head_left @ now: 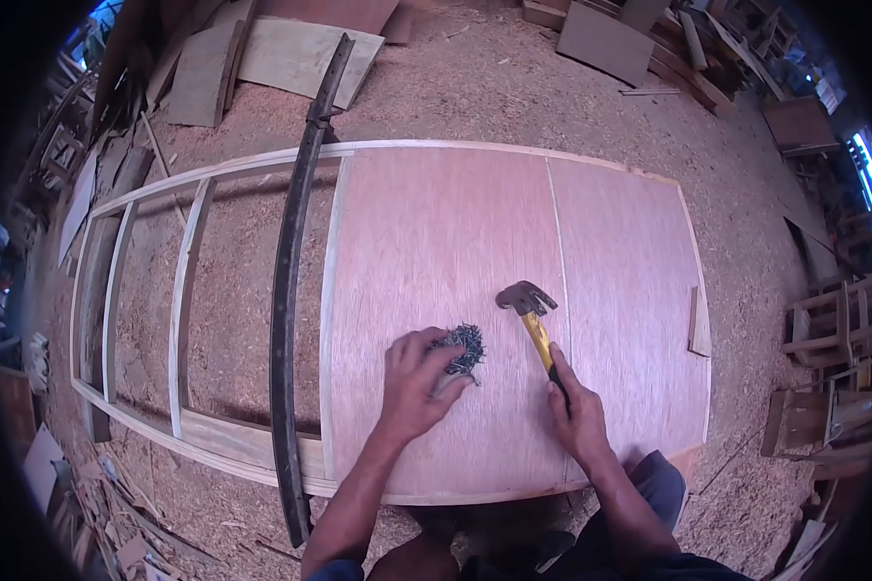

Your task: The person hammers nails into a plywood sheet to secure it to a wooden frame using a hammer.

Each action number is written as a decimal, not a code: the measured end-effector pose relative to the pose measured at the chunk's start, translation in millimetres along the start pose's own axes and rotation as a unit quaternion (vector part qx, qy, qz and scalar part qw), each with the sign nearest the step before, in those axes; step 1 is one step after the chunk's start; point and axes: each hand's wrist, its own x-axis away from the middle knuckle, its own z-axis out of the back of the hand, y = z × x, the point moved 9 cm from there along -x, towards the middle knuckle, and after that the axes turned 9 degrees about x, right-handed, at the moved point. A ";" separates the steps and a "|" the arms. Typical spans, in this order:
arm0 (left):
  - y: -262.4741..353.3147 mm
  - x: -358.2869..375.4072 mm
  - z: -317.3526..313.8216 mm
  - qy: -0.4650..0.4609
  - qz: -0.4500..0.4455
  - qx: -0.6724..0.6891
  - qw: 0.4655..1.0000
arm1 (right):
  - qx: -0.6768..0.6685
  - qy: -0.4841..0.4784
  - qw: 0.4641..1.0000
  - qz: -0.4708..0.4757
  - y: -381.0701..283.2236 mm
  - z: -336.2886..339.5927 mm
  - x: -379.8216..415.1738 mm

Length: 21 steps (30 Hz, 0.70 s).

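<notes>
My right hand (576, 412) grips the black lower handle of a claw hammer (536, 334). Its yellow shaft points away from me, and the dark metal head is over the plywood. On the left, my left hand (419, 382) curls its fingers at the edge of a pile of small dark nails (465, 347), with a nail showing by the thumb tip. How many nails the fingers hold is hidden. Hammer and pile are both over a pinkish plywood panel (436, 232), which covers the right part of a long wooden frame (194, 223).
A long dark metal bar clamp (295, 261) crosses the frame left of the panel. A small wood offcut (699, 322) rests at the panel's right edge. Boards (305, 63) lie beyond on the shavings-covered floor (475, 87). Wooden furniture frames (828, 324) stand at right.
</notes>
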 end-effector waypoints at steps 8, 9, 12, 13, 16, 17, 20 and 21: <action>22.3 8.2 -5.6 0.075 -0.005 -0.006 0.997 | -0.020 0.022 0.999 0.011 3.6 0.2 7.8; 24.1 8.1 -2.7 0.080 -0.002 0.018 0.997 | -0.022 0.030 0.999 0.016 3.2 0.9 8.5; 41.2 2.0 5.2 0.055 -0.007 0.007 0.998 | -0.023 0.007 1.000 -0.013 -0.8 0.7 8.5; 46.8 -1.2 5.9 0.040 -0.011 -0.009 0.999 | -0.022 -0.008 0.999 -0.031 -0.9 0.4 8.5; 37.2 -1.0 -1.0 0.010 0.015 -0.050 0.999 | -0.030 0.020 0.999 0.002 -3.6 1.4 7.6; 34.1 -0.3 -0.5 0.020 0.031 -0.018 0.999 | -0.027 0.009 1.000 -0.008 -0.8 0.4 7.4; 16.7 1.2 6.1 0.066 0.103 0.098 0.988 | -0.021 -0.011 0.999 -0.029 2.0 -0.1 6.4; 0.6 4.2 9.0 0.093 0.144 0.151 0.974 | -0.019 -0.013 0.999 -0.028 2.9 -0.4 6.2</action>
